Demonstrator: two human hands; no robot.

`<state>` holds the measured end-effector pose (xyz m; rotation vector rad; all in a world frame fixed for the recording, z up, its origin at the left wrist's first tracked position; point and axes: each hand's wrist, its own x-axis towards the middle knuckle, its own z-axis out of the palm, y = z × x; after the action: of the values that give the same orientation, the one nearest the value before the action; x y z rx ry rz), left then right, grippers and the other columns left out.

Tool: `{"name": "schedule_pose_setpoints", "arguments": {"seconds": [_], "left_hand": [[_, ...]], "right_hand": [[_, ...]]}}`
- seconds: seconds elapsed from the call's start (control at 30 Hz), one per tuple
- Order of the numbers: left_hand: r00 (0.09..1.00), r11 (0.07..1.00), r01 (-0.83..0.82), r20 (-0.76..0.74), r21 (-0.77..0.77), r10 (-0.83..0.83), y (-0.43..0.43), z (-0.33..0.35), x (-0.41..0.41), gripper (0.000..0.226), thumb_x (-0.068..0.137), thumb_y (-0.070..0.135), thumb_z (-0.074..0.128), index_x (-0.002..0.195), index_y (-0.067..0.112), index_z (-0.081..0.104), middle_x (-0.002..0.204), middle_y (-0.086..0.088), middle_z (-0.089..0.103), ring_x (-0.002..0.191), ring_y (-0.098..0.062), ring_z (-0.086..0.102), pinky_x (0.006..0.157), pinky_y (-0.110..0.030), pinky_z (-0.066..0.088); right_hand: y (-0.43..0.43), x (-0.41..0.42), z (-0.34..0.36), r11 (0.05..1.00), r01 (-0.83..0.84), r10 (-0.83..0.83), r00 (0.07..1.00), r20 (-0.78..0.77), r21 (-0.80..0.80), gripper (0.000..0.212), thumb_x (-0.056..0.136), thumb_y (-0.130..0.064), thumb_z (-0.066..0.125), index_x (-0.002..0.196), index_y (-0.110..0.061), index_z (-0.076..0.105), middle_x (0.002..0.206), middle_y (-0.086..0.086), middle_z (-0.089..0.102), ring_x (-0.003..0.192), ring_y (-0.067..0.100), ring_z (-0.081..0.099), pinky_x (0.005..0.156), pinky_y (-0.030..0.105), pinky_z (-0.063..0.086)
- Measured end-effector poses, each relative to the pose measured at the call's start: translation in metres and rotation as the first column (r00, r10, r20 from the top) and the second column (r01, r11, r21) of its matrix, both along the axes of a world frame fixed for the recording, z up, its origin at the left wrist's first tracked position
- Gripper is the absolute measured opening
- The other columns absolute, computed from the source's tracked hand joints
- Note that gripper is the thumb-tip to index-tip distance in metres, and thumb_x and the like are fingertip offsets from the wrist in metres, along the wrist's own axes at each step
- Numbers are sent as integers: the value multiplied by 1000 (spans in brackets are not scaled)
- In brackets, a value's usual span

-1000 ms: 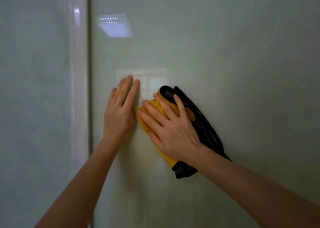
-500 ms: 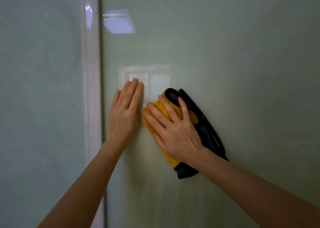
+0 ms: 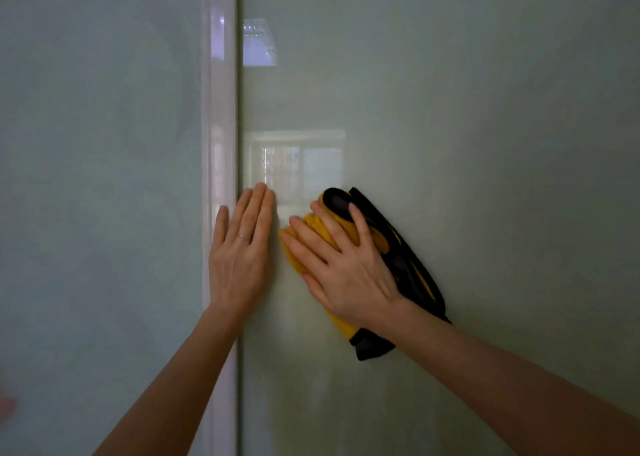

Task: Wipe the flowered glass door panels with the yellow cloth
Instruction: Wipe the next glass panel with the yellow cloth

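Nearest the camera: L forearm [image 3: 180,386] enters from 7 o'clock, R forearm [image 3: 502,379] from 4 o'clock. Both are bare and reach up toward the centre.

L hand [image 3: 239,258]: sits just off centre at 8 o'clock. It lies flat, fingers straight, close together and pointing to 12. It holds nothing. The palm rests on the R door panel [image 3: 467,144] at its L edge, and the little finger lies across the frame strip [image 3: 218,126]. A thin ring [image 3: 241,237] is on one finger.

R hand [image 3: 343,268]: sits just below centre, close beside the L hand but not touching it. Fingers are spread, near straight, pointing to approx. 11. It presses the cloth [image 3: 343,327] flat against the R panel; the fingers are not curled round it.

Cloth: bunched, yellow with black parts, lying between the R hand and the glass. Yellow shows between the fingers and at the heel of the hand. Black sticks out toward 1 o'clock, along the 3 o'clock side and at 5 o'clock below the wrist.

Behind: R panel is pale green and glossy. A window reflection [image 3: 298,165] shows at 12 above the hands, and a light reflection [image 3: 258,49] higher up at 11. The white strip runs top to bottom, with the L door panel [image 3: 97,178] on its 9 o'clock side. That panel is bluish with faint curved lines, pattern too dim to make out.
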<state>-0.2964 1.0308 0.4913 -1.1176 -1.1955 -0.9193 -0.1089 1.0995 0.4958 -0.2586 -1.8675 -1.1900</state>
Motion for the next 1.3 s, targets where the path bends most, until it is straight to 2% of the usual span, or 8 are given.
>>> {"name": "schedule_pose_setpoints", "arguments": {"seconds": [0.07,0.23,0.3,0.47,0.57,0.8,1.03,1.3], "left_hand": [[1000,1000,2,-6,-16,-2,-3,-4,-8,51,106,5,18,154,1,35,161,-14,32,150,-28,30,124,-46,15],[999,999,43,26,-6,-43,-1,-4,-7,55,106,4,6,153,-1,33,160,-17,33,150,-30,28,126,-44,12],[997,998,62,37,-6,-62,-1,-4,-8,54,108,9,5,153,-1,34,160,-17,34,149,-30,29,125,-44,15],[996,997,79,50,24,-80,-1,-4,-9,48,105,7,41,151,-3,36,159,-19,34,149,-32,29,124,-45,21],[996,997,73,41,22,-74,-1,-5,-11,46,107,10,36,151,-3,37,158,-20,35,149,-33,30,123,-47,23],[991,992,119,52,34,-121,-1,-4,-12,50,102,-3,29,152,-4,36,159,-18,33,150,-32,28,125,-43,19],[985,985,173,10,27,-173,-8,-18,-24,46,105,4,39,150,-6,36,159,-21,34,150,-33,30,120,-50,31],[930,931,358,66,68,-362,-11,-20,-33,48,105,-1,17,151,-8,29,160,-20,27,152,-32,25,124,-44,24]], "right_hand": [[0,-1,19,1000,-17,17,1000,-18,0,54,102,-36,46,153,-20,47,161,4,41,153,34,28,121,65,15],[-7,-27,70,998,-17,2,972,-236,-62,51,103,-35,44,151,-19,50,159,4,44,152,35,30,119,67,17],[-6,-33,55,999,-17,6,980,-198,-49,53,103,-36,42,153,-19,46,161,4,41,153,35,27,120,66,16],[-9,-33,-13,1000,2,-2,1000,26,10,54,105,-36,37,155,-17,42,164,4,36,154,33,25,121,64,17],[-4,-28,-2,1000,-9,8,999,45,27,54,104,-38,41,154,-17,44,162,5,39,154,33,26,122,63,15],[-10,-41,44,999,-15,10,989,-148,-33,51,106,-36,39,153,-19,46,160,3,42,153,33,27,122,64,14],[-11,-50,-30,999,-23,24,999,-31,31,47,107,-30,41,152,-17,47,160,3,43,153,31,30,122,60,22],[-18,-85,51,983,-184,182,945,-271,18,43,104,-13,46,146,-17,57,153,1,53,146,29,42,122,53,25]]}}
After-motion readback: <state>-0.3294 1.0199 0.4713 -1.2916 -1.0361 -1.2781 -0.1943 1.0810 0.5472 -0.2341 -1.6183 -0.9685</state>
